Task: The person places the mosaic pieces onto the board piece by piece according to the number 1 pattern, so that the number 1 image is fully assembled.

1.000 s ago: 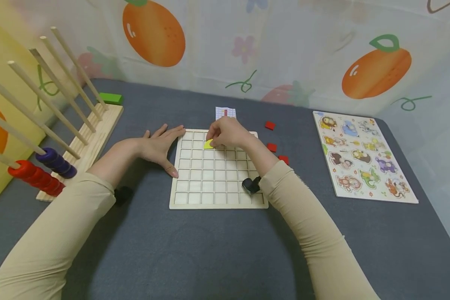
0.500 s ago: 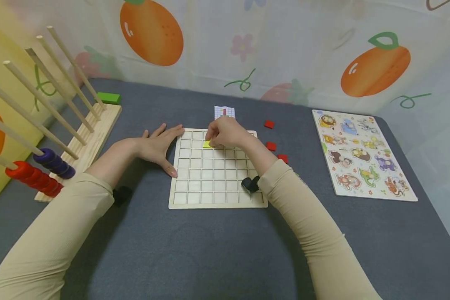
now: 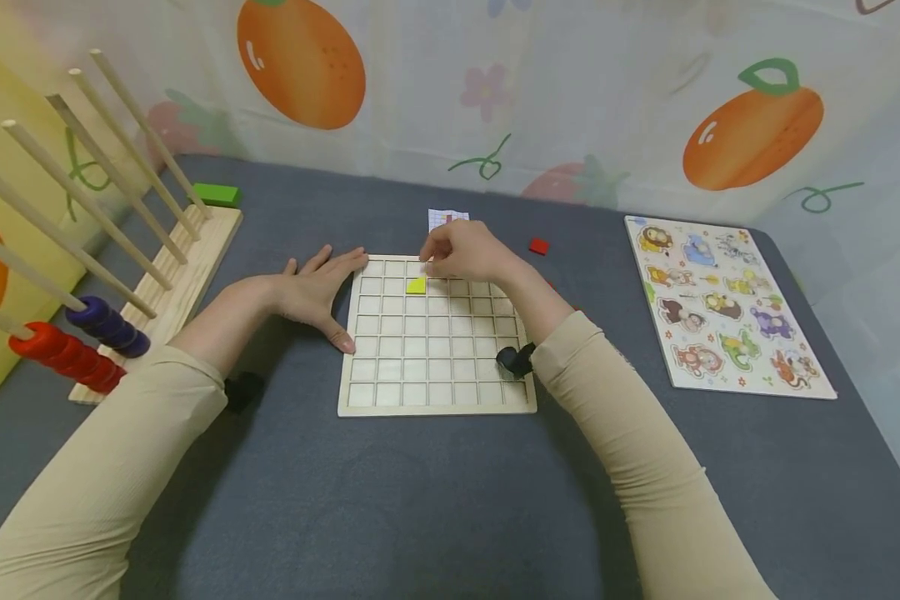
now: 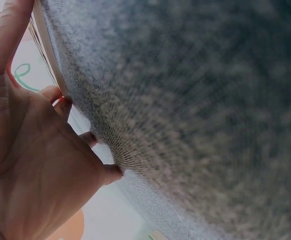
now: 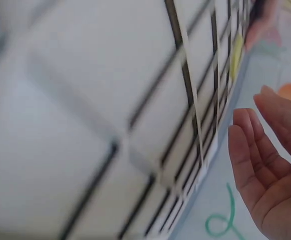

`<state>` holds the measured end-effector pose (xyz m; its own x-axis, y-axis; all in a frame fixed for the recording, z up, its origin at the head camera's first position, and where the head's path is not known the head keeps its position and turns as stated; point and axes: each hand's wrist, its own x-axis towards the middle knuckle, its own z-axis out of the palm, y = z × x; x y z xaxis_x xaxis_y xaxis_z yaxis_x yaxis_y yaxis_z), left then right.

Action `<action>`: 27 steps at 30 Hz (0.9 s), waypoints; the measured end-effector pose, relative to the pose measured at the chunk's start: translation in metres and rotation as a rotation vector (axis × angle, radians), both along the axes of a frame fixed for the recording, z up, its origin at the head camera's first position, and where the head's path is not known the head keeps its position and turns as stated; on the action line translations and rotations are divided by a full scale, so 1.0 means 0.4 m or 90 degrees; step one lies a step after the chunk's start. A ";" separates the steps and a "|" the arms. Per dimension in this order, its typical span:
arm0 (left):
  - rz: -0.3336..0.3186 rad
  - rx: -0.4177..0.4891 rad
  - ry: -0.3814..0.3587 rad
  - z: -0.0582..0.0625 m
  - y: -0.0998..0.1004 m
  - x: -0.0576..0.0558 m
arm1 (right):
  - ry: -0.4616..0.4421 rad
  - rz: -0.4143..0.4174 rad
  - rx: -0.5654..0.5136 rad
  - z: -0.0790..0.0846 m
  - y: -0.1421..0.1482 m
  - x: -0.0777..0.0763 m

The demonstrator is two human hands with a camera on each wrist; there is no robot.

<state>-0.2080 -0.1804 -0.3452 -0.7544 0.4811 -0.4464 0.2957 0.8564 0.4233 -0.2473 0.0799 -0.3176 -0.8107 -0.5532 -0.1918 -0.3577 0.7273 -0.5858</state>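
A pale wooden grid board (image 3: 435,411) lies on the dark cloth, with one yellow square tile (image 3: 416,287) in a cell of its upper rows. Along the board's left edge rests my left hand (image 3: 311,296), fingers spread, thumb at the lower side; the left wrist view shows the palm (image 4: 40,160) beside that edge. My right hand (image 3: 468,252) hovers over the board's top edge, right of the yellow tile and apart from it. In the right wrist view the fingers (image 5: 243,162) are loosely bent, with a gap to the thumb and nothing held.
Behind the board lies a small printed paper (image 3: 442,217). A red tile (image 3: 539,246) sits to its right; other red bits are mostly hidden by my right forearm. At left stands a bead rack (image 3: 217,242) near a green block (image 3: 217,195); at right lies an animal puzzle (image 3: 720,308).
My right hand has let go of the yellow tile and moved up and to the right, leaving it in the grid. My left hand stays at the board's edge.
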 end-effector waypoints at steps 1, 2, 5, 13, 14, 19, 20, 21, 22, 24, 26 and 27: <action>-0.001 0.000 0.002 0.001 0.000 0.000 | 0.001 -0.007 -0.002 0.006 0.012 -0.004; -0.001 0.002 0.001 0.002 0.000 -0.001 | -0.004 -0.019 -0.005 0.010 0.026 -0.009; -0.003 0.010 0.001 0.005 0.000 -0.001 | -0.022 -0.061 -0.014 0.022 0.072 -0.020; -0.004 0.015 -0.001 0.006 0.000 0.001 | 0.009 -0.137 -0.029 0.027 0.196 -0.033; -0.004 0.016 -0.001 0.007 0.000 0.002 | 0.016 -0.142 -0.028 0.026 0.210 -0.034; -0.001 0.017 -0.002 0.008 0.000 0.005 | 0.039 -0.176 -0.017 0.014 0.278 -0.041; -0.001 0.018 -0.003 0.008 -0.001 0.005 | 0.040 -0.185 -0.015 0.010 0.290 -0.043; 0.001 0.019 -0.003 0.008 -0.002 0.006 | 0.040 -0.195 -0.015 0.006 0.300 -0.045; 0.002 0.022 -0.004 0.007 -0.003 0.006 | 0.038 -0.204 -0.015 0.003 0.311 -0.047; 0.003 0.028 -0.003 0.005 -0.005 0.008 | 0.038 -0.218 -0.014 -0.004 0.327 -0.051; 0.008 0.029 -0.006 -0.001 -0.008 0.007 | 0.043 -0.227 -0.008 -0.009 0.341 -0.055; 0.010 0.028 -0.005 -0.005 -0.009 0.006 | 0.042 -0.229 -0.007 -0.010 0.346 -0.057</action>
<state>-0.2054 -0.1840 -0.3473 -0.7583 0.4891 -0.4309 0.2790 0.8410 0.4636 -0.2700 0.2181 -0.3216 -0.9640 -0.2326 -0.1286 -0.1177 0.8074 -0.5782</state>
